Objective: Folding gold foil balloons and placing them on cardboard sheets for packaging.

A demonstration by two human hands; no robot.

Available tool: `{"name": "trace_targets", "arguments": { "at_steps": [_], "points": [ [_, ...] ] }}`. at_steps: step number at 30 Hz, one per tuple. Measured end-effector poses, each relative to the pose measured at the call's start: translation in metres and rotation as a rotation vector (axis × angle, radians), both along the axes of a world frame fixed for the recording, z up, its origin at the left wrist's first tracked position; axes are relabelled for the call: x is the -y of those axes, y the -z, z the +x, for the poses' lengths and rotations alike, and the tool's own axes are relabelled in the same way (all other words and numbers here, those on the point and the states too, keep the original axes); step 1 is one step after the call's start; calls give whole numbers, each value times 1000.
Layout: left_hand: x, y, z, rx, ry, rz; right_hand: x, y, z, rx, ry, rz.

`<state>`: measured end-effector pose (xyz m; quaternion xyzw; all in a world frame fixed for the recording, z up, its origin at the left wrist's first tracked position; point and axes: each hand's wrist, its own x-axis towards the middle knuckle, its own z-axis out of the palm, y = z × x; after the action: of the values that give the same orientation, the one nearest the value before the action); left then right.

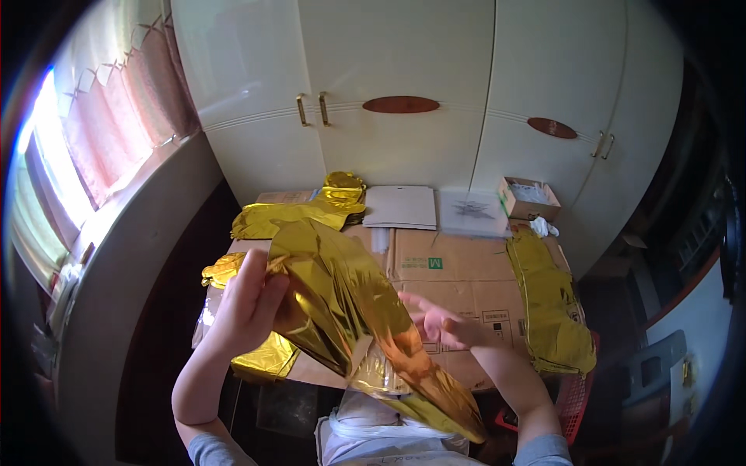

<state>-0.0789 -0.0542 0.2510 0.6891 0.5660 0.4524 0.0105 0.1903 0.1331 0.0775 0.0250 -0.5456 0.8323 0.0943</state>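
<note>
A large, flat piece of shiny gold foil [334,303], looking like a limp foil balloon, hangs creased in front of me. My left hand [252,303] pinches its upper left edge between thumb and fingers. From there the foil slants down to the right, its lower end over my lap. Beside its right edge is my right hand [441,322], fingers apart and nothing visible in them; the fingertips lie close to the foil, and I cannot tell whether they touch it. Another flat gold foil balloon [544,303] lies along the table's right side.
Flattened cardboard [458,291] covers the table. More gold foil [291,220] lies at the back left and left edge. Along the back are grey-white boards [400,207], a clear plastic sheet [474,213] and a small box [530,198]. A red basket [573,412] stands low right, cabinets [396,46] behind.
</note>
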Motion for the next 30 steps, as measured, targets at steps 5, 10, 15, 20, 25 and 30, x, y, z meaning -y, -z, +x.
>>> {"name": "trace_targets", "arguments": {
  "at_steps": [5, 10, 15, 20, 25, 30],
  "points": [
    [-54, 30, 1, 471, -84, -485, 36, 11, 44, 339, 293, -52],
    [-118, 104, 1, 285, -46, -631, 17, 34, 68, 559, 755, 197],
    [-193, 204, -6, 17, -96, -574, -23, 64, 108, 707, 904, 515],
    [-221, 227, 18, -87, -183, -566, -45, 82, 141, 752, 1065, 776],
    [-198, 203, 59, -543, -34, -403, -25, 59, 150, 884, 1184, 1260],
    [-168, 221, 89, -753, 283, -449, -31, 42, 188, 894, 1151, 1651]
  ]
}}
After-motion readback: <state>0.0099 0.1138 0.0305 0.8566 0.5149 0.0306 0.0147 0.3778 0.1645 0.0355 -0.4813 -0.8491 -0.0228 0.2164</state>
